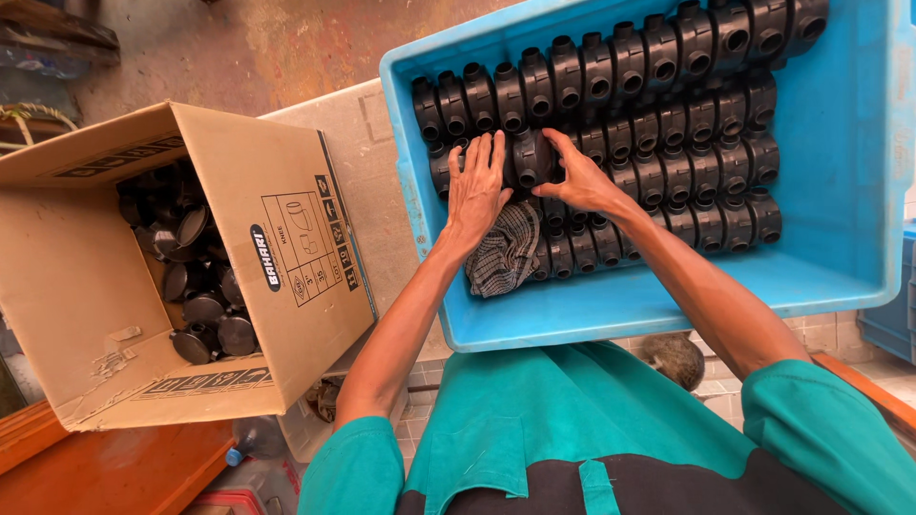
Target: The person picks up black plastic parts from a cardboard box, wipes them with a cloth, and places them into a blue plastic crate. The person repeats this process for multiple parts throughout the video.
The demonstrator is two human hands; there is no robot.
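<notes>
Left hand (475, 186) lies flat, fingers spread, on the black pipe fittings (668, 124) in the blue crate (849, 191); right hand (572, 176) pinches one fitting (530, 157) between them (best seated snug, row aligned).

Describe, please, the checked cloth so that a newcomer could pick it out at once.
Start at the big light-blue plastic tray filled with rows of black pipe fittings. Find the left hand resting on those fittings; the checked cloth lies crumpled just below it, on the tray floor. It is the only soft, grey patterned thing among hard, glossy black parts.
</notes>
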